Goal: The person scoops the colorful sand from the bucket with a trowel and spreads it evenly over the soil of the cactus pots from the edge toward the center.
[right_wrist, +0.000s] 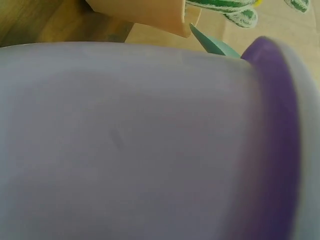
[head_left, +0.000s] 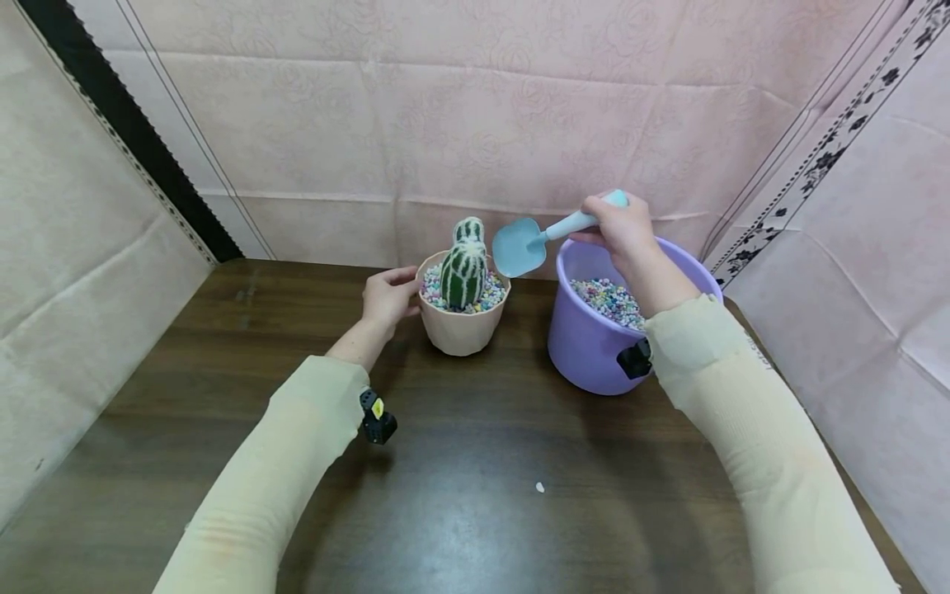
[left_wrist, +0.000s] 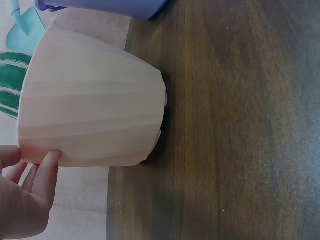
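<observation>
A potted cactus point(head_left: 463, 272) stands upright among small multicoloured stones in a beige flower pot point(head_left: 458, 330). At the pot's left side my left hand point(head_left: 389, 299) grips it near the rim; in the left wrist view the fingers point(left_wrist: 48, 172) lie against its wall. My right hand point(head_left: 619, 227) holds a light blue toy shovel point(head_left: 521, 246) by its handle, above the purple bucket point(head_left: 586, 355). The shovel's blade hangs just right of the cactus, over the pot's edge. More coloured stones point(head_left: 612, 302) lie inside the bucket. Its wall blocks most of the right wrist view.
Both containers stand at the back of a dark wooden table point(head_left: 460, 528), close to a pale cloth wall point(head_left: 475, 140). Cloth also closes in the left and right sides. A small white fragment point(head_left: 539, 487) lies on the tabletop near the front.
</observation>
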A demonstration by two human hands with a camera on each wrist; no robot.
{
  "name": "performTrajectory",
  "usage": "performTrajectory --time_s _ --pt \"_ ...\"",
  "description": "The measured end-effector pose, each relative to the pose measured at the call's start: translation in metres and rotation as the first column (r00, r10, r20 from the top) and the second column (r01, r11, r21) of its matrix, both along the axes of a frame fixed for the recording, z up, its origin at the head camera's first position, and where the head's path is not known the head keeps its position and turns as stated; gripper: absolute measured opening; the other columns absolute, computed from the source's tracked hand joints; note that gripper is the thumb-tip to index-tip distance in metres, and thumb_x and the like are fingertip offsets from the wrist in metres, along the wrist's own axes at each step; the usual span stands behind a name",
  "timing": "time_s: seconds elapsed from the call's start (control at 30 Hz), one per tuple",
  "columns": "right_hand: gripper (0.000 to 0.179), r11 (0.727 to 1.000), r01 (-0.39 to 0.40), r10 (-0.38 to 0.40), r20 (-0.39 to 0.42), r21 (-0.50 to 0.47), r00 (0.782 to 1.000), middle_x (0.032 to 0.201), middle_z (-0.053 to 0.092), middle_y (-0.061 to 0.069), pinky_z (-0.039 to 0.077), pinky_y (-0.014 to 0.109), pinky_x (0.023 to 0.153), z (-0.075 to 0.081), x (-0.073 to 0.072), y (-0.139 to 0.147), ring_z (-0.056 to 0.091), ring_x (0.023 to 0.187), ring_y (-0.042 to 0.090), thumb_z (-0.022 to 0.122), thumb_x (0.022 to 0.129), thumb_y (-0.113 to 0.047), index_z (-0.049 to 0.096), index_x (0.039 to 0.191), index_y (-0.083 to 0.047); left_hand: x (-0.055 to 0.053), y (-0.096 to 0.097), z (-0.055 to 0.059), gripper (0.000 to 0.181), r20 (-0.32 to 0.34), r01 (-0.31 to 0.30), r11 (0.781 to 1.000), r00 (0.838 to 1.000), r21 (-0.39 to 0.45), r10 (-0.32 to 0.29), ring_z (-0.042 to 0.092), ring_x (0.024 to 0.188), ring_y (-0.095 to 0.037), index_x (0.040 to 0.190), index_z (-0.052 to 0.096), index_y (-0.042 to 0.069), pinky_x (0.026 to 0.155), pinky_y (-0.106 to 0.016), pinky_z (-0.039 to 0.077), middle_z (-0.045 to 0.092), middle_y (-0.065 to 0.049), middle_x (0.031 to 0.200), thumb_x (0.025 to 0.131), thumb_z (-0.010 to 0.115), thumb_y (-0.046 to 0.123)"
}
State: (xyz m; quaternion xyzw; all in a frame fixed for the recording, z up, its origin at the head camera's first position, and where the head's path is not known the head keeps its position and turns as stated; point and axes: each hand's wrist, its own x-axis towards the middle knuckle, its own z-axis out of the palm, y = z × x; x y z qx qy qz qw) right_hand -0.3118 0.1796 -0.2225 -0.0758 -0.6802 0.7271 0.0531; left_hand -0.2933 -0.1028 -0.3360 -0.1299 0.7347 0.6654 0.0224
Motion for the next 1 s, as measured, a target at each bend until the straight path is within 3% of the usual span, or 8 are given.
performTrajectory --time_s 0.23,0.4,0.5,0.67,0.87,1.0 --pt "0.012 0.999 0.005 -0.004 0.006 -0.046 1.0 0.067 0.054 0.0 0.059 0.025 0.062 0.005 0.007 0.006 0.065 0.062 0.011 0.051 0.082 0.002 0.053 0.074 -0.007 0.001 0.002 0.001 0.036 -0.01 0.006 1.0 1.0 -0.001 -0.006 0.056 0.111 -0.02 0.129 0.056 0.008 0.079 -0.029 0.058 0.056 -0.012 0.129 0.094 0.056 0.013" --pt "0.015 0.991 0.02 -0.015 0.041 -0.133 0.999 0.07 0.053 0.001 0.059 0.026 0.065 0.007 0.012 0.016 0.062 0.065 0.012 0.05 0.084 0.0 0.051 0.071 -0.008 0.003 0.002 0.002 0.036 -0.009 0.006 1.0 1.0 0.004 -0.005 0.056 0.111 -0.02 0.129 0.056 0.008 0.082 -0.031 0.057 0.055 -0.012 0.129 0.094 0.055 0.013" --pt "0.018 0.979 0.025 -0.013 0.063 -0.203 0.998 0.074 0.052 0.002 0.06 0.028 0.067 0.009 0.015 0.025 0.062 0.068 0.015 0.049 0.084 0.0 0.05 0.068 -0.007 0.004 0.001 0.002 0.037 -0.002 0.01 1.0 1.0 0.001 -0.01 0.055 0.112 -0.02 0.131 0.055 0.009 0.083 -0.03 0.057 0.054 -0.011 0.131 0.094 0.055 0.014" --pt "0.011 0.952 0.038 -0.01 0.093 -0.302 0.996 0.084 0.049 0.005 0.06 0.031 0.068 0.013 0.019 0.041 0.062 0.074 0.018 0.05 0.085 0.0 0.047 0.077 -0.007 0.003 0.0 0.002 0.037 0.001 0.018 1.0 1.0 0.01 -0.018 0.055 0.113 -0.021 0.131 0.054 0.009 0.077 -0.024 0.057 0.054 -0.011 0.131 0.095 0.054 0.014" --pt "0.008 0.923 0.046 -0.007 0.103 -0.382 0.995 0.087 0.048 0.006 0.059 0.034 0.073 0.018 0.024 0.059 0.065 0.073 0.02 0.053 0.087 0.0 0.047 0.084 -0.006 0.002 -0.001 0.001 0.037 -0.006 0.023 1.0 1.0 0.016 -0.023 0.055 0.112 -0.021 0.131 0.054 0.008 0.072 -0.021 0.057 0.054 -0.012 0.13 0.094 0.054 0.013" --pt "0.008 0.909 0.049 -0.003 0.112 -0.413 0.994 0.092 0.047 0.007 0.059 0.035 0.074 0.02 0.025 0.069 0.063 0.081 0.022 0.054 0.087 0.0 0.049 0.084 -0.005 0.002 -0.002 0.0 0.037 -0.005 0.024 1.0 1.0 0.01 -0.024 0.055 0.113 -0.02 0.131 0.054 0.009 0.072 -0.02 0.057 0.054 -0.011 0.131 0.095 0.054 0.013"
